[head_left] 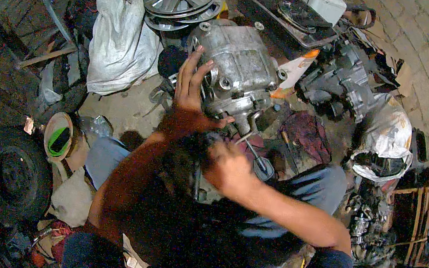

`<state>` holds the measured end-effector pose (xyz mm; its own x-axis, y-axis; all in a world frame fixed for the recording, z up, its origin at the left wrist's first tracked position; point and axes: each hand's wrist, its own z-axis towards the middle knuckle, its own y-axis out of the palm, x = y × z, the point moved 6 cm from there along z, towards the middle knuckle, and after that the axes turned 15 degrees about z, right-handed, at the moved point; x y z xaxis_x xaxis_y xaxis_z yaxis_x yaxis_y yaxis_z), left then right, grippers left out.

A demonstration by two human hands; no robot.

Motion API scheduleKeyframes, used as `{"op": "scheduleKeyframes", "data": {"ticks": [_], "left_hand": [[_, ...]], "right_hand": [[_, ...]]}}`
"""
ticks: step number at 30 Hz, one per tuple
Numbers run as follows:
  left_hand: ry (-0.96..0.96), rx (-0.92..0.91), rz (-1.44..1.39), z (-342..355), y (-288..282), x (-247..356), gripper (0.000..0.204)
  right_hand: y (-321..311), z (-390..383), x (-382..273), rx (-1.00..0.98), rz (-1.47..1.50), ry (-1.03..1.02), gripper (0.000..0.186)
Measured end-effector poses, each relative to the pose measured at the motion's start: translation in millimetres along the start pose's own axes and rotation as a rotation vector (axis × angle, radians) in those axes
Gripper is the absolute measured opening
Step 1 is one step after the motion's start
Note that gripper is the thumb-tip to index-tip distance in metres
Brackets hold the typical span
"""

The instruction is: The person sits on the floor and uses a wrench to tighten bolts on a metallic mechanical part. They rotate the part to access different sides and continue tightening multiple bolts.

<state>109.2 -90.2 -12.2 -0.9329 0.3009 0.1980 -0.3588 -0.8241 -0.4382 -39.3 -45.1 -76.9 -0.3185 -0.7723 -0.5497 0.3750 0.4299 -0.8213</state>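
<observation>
A grey metal gear housing [239, 53] with bolt lugs at its corners stands in front of me, its narrower end toward me. My left hand [193, 91] lies against the housing's left side, fingers stretched out and apart, thumb pointing right. Just below that end, my right hand [228, 167] is closed in a fist. What it grips is hidden by the fingers and shadow. A dark metal bar [196, 185] shows below the fist. A thin metal rod [254, 152] lies to the right, close to my right hand.
Behind the housing are stacked wheel covers [183, 1] and a black tray [253, 1]. A white sack [119, 41] lies left, a tire [15, 174] lower left. Another metal casing [343, 79], a dark red cloth [308, 135] and a white bag [390, 135] lie right.
</observation>
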Motion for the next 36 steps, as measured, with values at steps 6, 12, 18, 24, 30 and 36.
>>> {"op": "scheduleKeyframes", "data": {"ticks": [6, 12, 18, 24, 30, 36], "left_hand": [[0.006, -0.041, -0.021, 9, -3, 7, 0.116], [-0.013, -0.014, -0.046, -1, 5, 1, 0.115], [-0.013, 0.013, -0.02, -1, -4, -1, 0.114], [-0.014, 0.006, -0.029, 0, -3, 1, 0.112], [0.009, 0.025, -0.026, 3, 0, 5, 0.111], [0.016, 0.023, -0.051, 2, 1, 2, 0.111]], "right_hand": [[60, -59, -34, -0.162, -0.103, -0.517, 0.019], [-107, -36, -18, 0.345, 0.442, -0.09, 0.018], [-158, -52, 17, 0.468, 0.921, 0.362, 0.012], [-175, -66, 43, 0.799, 1.131, 0.212, 0.017], [-182, -62, 69, 1.015, 1.084, 0.356, 0.025], [-174, -61, 100, 1.046, 1.161, 0.514, 0.032]]}}
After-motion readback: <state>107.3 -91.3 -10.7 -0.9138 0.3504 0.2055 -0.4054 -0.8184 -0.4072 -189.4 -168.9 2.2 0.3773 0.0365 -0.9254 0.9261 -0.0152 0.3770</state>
